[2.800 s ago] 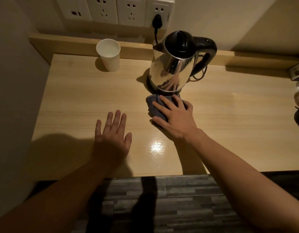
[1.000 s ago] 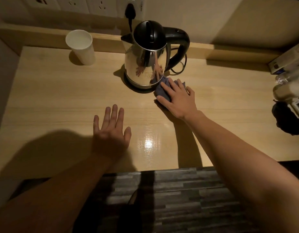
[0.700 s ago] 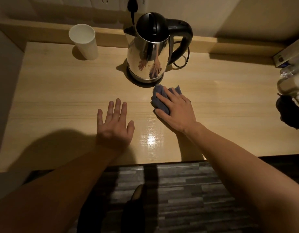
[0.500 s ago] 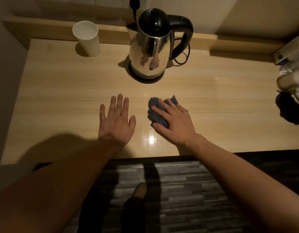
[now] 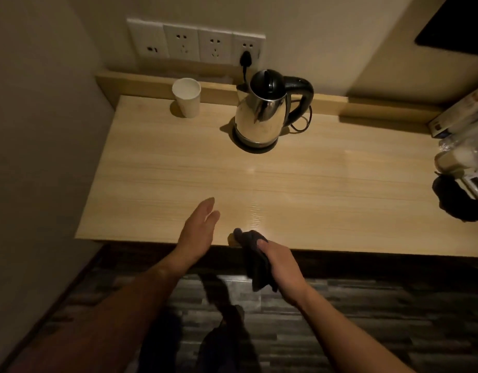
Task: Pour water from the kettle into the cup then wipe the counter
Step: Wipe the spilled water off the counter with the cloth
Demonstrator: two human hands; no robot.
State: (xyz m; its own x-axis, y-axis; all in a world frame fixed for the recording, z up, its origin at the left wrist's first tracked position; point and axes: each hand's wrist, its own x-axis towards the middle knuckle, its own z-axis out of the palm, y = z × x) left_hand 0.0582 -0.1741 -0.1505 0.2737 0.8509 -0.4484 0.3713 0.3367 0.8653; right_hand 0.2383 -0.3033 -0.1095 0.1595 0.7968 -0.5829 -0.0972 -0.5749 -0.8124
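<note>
A steel kettle point(image 5: 262, 114) with a black lid and handle stands on its base at the back of the wooden counter point(image 5: 299, 184). To its left, by the back ledge, stands a white paper cup point(image 5: 187, 98). My right hand point(image 5: 282, 270) grips a dark cloth point(image 5: 255, 259) at the counter's front edge, and the cloth hangs down past the edge. My left hand point(image 5: 198, 230) hovers over the front edge, turned on its side with fingers straight, holding nothing.
A row of wall sockets point(image 5: 197, 43) sits above the ledge, with the kettle's plug point(image 5: 246, 59) in the rightmost one. Boxes and packets point(image 5: 464, 141) and a dark object point(image 5: 457, 201) crowd the counter's right end. A wall closes the left side.
My right hand has pulled the cloth from beside the kettle back to the front edge and lifted it off the surface. My left hand has risen from flat on the counter. The view has drawn back.
</note>
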